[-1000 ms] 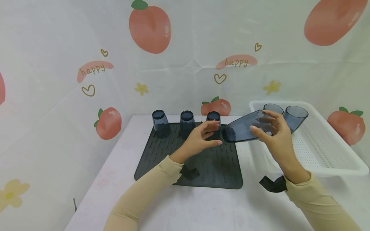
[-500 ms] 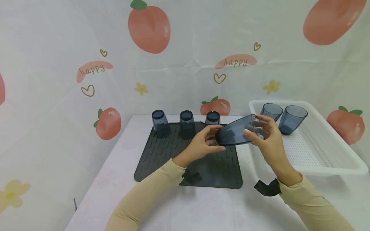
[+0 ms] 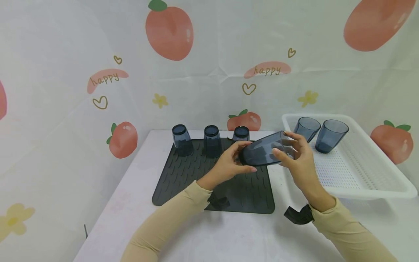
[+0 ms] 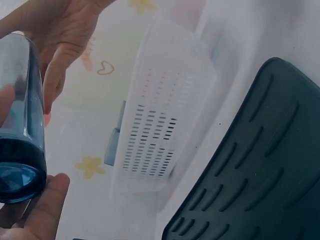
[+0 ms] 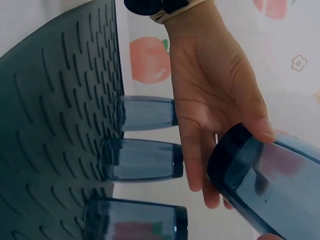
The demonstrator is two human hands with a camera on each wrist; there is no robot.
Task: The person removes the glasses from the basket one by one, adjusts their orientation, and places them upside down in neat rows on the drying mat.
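My right hand (image 3: 299, 162) holds a blue-tinted drinking glass (image 3: 262, 151), nearly sideways, its thick base pointing left. At that base is my left hand (image 3: 230, 160), thumb on the near side and fingers behind; the right wrist view shows those fingers fairly straight, with the thumb tip right at the base edge. In the left wrist view the glass (image 4: 22, 115) stands base-down between both hands. Upside down along the back of a dark ribbed drying mat (image 3: 183, 182) stand three similar glasses, a left one (image 3: 182, 140), a middle one (image 3: 212, 140) and a right one (image 3: 241, 134).
To the right is a white perforated basket (image 3: 379, 182) with two more glasses inside, one (image 3: 307, 127) at the back left and another (image 3: 331, 134) beside it. A printed curtain (image 3: 209, 91) hangs behind the white table (image 3: 235, 236).
The right hand has brought the glass left and slightly down, away from the basket, until its base meets the left hand. The left hand has shifted only slightly.
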